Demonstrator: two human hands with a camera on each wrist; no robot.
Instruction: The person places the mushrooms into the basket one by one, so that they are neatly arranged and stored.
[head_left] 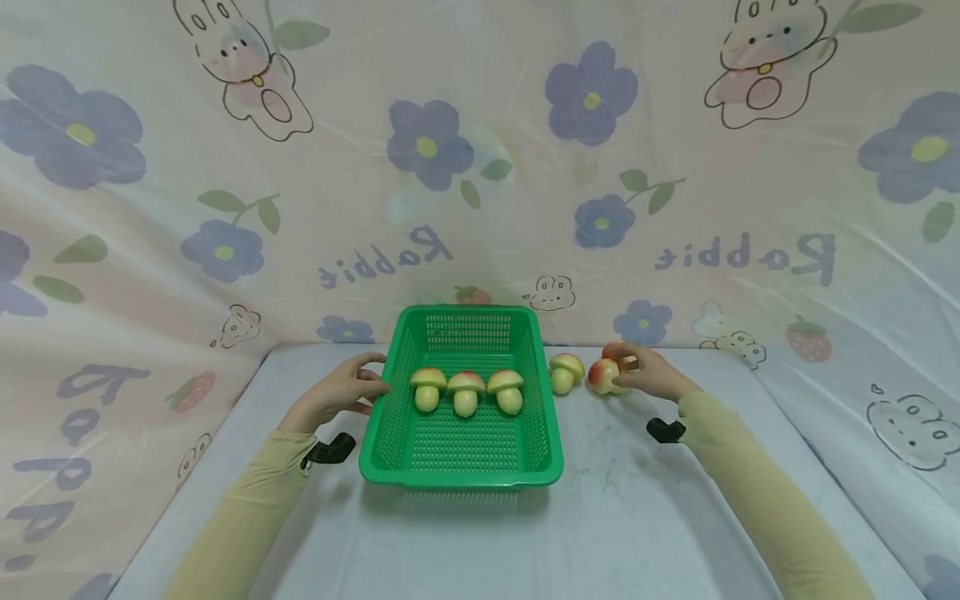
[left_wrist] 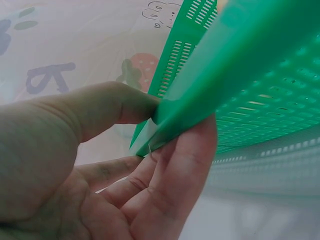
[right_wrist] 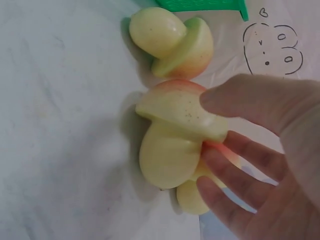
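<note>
Green basket (head_left: 461, 478): stands on the worktop (head_left: 450, 558), your landmark.
Basket's contents: three toy mushrooms (head_left: 466, 397) in a row across its floor, caps away from you.
Left hand (head_left: 337, 392): nearly closed, pinching the basket's left rim, probably to steady it.
Right hand (head_left: 656, 375): partly open, right of the basket, thumb and fingers about the middle mushroom (right_wrist: 172, 135); you cannot tell whether it grips.
Neighbour mushroom (head_left: 566, 372): just outside the basket's right side.
Far mushroom (right_wrist: 192, 197): behind the middle one, right of the basket, partly hidden.
</note>
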